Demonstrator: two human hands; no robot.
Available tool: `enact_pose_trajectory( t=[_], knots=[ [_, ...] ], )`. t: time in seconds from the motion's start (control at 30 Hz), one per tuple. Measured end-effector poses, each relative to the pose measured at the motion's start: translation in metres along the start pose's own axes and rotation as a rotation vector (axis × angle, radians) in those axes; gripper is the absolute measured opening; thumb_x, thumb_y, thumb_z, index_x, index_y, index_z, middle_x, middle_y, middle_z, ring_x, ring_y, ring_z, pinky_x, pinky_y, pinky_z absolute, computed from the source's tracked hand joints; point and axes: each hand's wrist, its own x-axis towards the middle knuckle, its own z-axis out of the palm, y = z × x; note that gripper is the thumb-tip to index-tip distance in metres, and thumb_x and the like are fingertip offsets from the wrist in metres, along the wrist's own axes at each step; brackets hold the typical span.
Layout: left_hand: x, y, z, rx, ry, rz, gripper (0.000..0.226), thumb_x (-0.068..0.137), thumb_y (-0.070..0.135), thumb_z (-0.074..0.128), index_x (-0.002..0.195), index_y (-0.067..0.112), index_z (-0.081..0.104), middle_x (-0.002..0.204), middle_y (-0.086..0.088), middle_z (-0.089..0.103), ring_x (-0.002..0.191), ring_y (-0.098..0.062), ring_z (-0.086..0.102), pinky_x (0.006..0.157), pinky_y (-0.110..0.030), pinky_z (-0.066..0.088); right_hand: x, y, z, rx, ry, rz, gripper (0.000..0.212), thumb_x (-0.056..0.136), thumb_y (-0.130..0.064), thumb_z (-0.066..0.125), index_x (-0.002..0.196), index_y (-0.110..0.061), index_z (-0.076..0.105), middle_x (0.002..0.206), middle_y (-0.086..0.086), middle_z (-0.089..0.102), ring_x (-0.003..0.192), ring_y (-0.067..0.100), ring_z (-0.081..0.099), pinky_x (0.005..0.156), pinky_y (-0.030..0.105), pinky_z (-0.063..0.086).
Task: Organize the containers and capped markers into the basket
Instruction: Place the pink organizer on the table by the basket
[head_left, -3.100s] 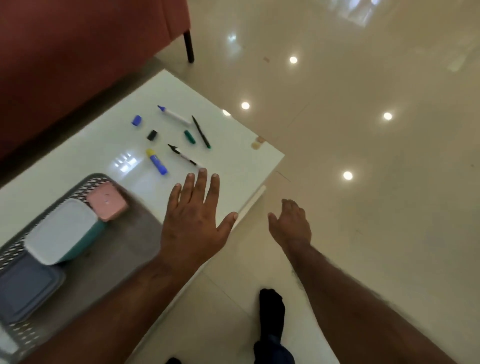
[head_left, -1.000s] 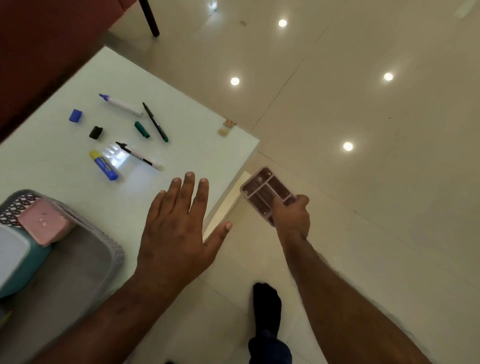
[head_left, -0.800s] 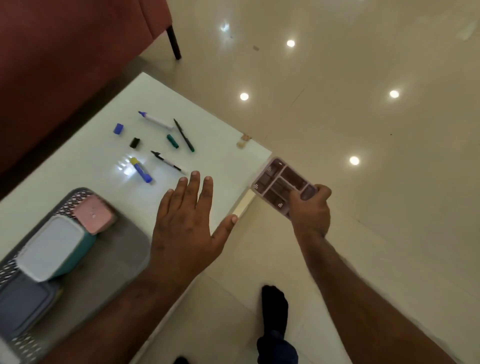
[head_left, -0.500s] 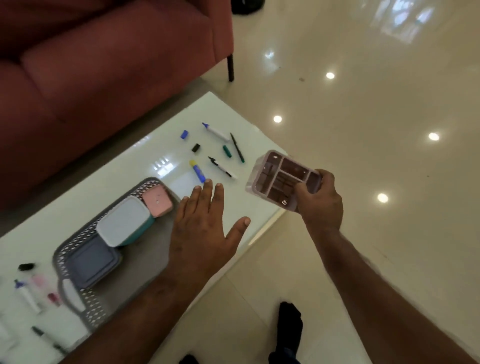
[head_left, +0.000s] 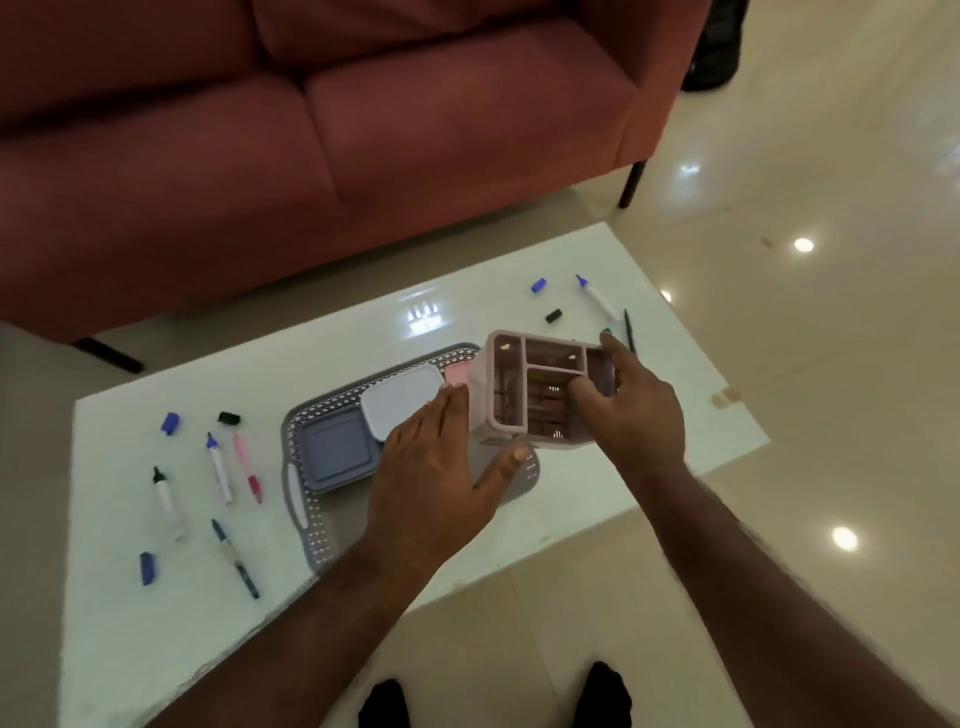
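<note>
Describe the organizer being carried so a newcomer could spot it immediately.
Over the right end of the grey basket on the white table, the right hand holds a pale pink organizer. Unlike the lidded containers beside it, it is open-topped with dividers.

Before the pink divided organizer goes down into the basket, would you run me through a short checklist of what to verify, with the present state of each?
1. Right hand grips the pink organizer, fingers hooked over its wall: ok.
2. Left hand steadies the organizer's side, open and flat: ok.
3. Free floor in the grey basket beside the white-lidded container and the blue-grey container: cannot tell, the hands cover that part.
4. Organizer compartments empty: cannot tell, the insides are dim.
5. Markers capped before loading: not ok, loose caps such as the blue cap lie on the table.
</note>
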Motion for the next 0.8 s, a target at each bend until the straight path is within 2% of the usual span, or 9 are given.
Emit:
enact_pose_trajectory(
  t=[0.13,0.27,0.37,0.47,0.57,0.63,0.67,0.73,0.8],
  knots=[
    [-0.010,-0.019,-0.006,-0.337,0.030,-0.168,0.067,0.087,0.080,0.028,0.137,0.037,0.038,0.126,0.013,0.059,0.107,-0.007,0.061,0.084,-0.036,0.056,-0.013,-0.028,0.023,-0.035,-0.121,-0.127,0.070,0.078,-0.053,0.046,0.144,-0.030,0.046,0.118,0.003,0.071,0.099,0.026,0.067,0.082,0.031,0.048],
    [-0.016,-0.047,-0.014,-0.399,0.090,-0.380,0.046,0.095,0.066,0.032,0.125,0.034,0.047,0.105,0.015,0.061,0.087,-0.007,0.059,0.069,-0.027,0.044,-0.025,-0.054,0.051,-0.057,-0.227,-0.206,0.057,0.086,-0.048,0.057,0.140,-0.030,0.049,0.101,0.004,0.073,0.075,0.022,0.060,0.068,0.027,0.041],
    [-0.016,-0.066,-0.018,-0.419,0.048,-0.509,0.042,0.101,0.054,0.030,0.129,0.027,0.047,0.100,0.008,0.057,0.094,-0.019,0.062,0.072,-0.027,0.039,-0.029,-0.065,0.067,-0.062,-0.244,-0.300,0.054,0.089,-0.046,0.058,0.140,-0.035,0.046,0.094,-0.004,0.072,0.073,0.018,0.065,0.066,0.026,0.049],
    [-0.017,-0.086,-0.019,-0.478,0.029,-0.606,0.043,0.103,0.049,0.026,0.133,0.027,0.047,0.101,0.006,0.056,0.105,-0.024,0.061,0.078,-0.029,0.038,-0.034,-0.067,0.081,0.110,-0.257,-0.310,0.054,0.092,-0.059,0.045,0.141,-0.036,0.045,0.100,-0.014,0.068,0.080,0.007,0.066,0.069,0.024,0.053],
    [-0.021,-0.105,-0.019,-0.501,0.036,-0.654,0.043,0.104,0.048,0.025,0.132,0.026,0.048,0.107,0.001,0.062,0.107,-0.027,0.062,0.080,-0.030,0.041,-0.047,-0.046,0.099,0.291,-0.060,0.032,0.060,0.089,-0.066,0.048,0.135,-0.027,0.050,0.119,-0.011,0.061,0.101,0.012,0.063,0.087,0.036,0.054],
    [-0.023,-0.114,-0.021,-0.488,0.035,-0.664,0.042,0.104,0.046,0.026,0.130,0.023,0.049,0.104,0.002,0.061,0.106,-0.027,0.063,0.080,-0.029,0.043,-0.064,-0.024,0.109,0.233,0.133,0.319,0.070,0.085,-0.064,0.057,0.134,-0.015,0.049,0.133,0.004,0.052,0.121,0.028,0.054,0.102,0.044,0.045],
    [-0.023,-0.118,-0.023,-0.477,0.038,-0.658,0.042,0.104,0.046,0.026,0.131,0.023,0.050,0.103,0.002,0.061,0.104,-0.025,0.063,0.078,-0.028,0.042,-0.076,-0.010,0.113,0.209,0.166,0.454,0.076,0.084,-0.063,0.061,0.136,-0.010,0.046,0.138,0.011,0.047,0.127,0.034,0.049,0.105,0.046,0.041],
    [-0.025,-0.124,-0.025,-0.458,0.050,-0.645,0.042,0.104,0.046,0.027,0.130,0.022,0.050,0.100,0.004,0.061,0.098,-0.022,0.063,0.076,-0.027,0.044,-0.101,0.005,0.120,0.223,0.078,0.728,0.091,0.079,-0.066,0.066,0.141,-0.006,0.038,0.142,0.019,0.043,0.128,0.039,0.048,0.105,0.050,0.040],
    [-0.025,-0.133,-0.024,-0.460,0.060,-0.635,0.043,0.103,0.049,0.027,0.129,0.024,0.051,0.106,0.001,0.067,0.101,-0.024,0.066,0.079,-0.031,0.052,-0.126,0.009,0.129,0.394,-0.088,0.916,0.101,0.071,-0.072,0.071,0.140,-0.007,0.035,0.125,0.020,0.056,0.107,0.037,0.063,0.092,0.053,0.052]
  ],
)
